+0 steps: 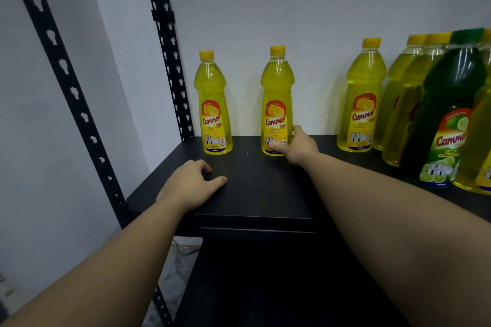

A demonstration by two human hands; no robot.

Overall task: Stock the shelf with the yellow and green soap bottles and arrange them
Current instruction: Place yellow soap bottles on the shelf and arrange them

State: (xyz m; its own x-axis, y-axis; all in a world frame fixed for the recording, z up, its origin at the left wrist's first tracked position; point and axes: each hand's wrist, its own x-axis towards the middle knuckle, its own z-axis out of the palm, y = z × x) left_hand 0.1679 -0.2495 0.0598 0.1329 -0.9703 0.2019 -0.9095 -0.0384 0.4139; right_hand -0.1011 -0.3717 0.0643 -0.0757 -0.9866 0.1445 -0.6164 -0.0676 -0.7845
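Note:
Three yellow soap bottles stand upright along the back of the black shelf (pixel 255 188): one at the left (pixel 214 103), one in the middle (pixel 276 98), one further right (pixel 362 98). My right hand (pixel 297 145) grips the base of the middle yellow bottle from its right side. Resting palm-down on the shelf near the front left, my left hand (pixel 192 184) has its fingers loosely curled and holds nothing. At the far right a green soap bottle (pixel 449 114) stands among more yellow bottles (pixel 403 93).
Black perforated uprights (pixel 170 56) frame the shelf's left side, with a second post (pixel 66 82) nearer me. A grey wall runs behind the bottles. A lower black shelf (pixel 265 287) sits beneath. Cables lie on the floor at the lower left.

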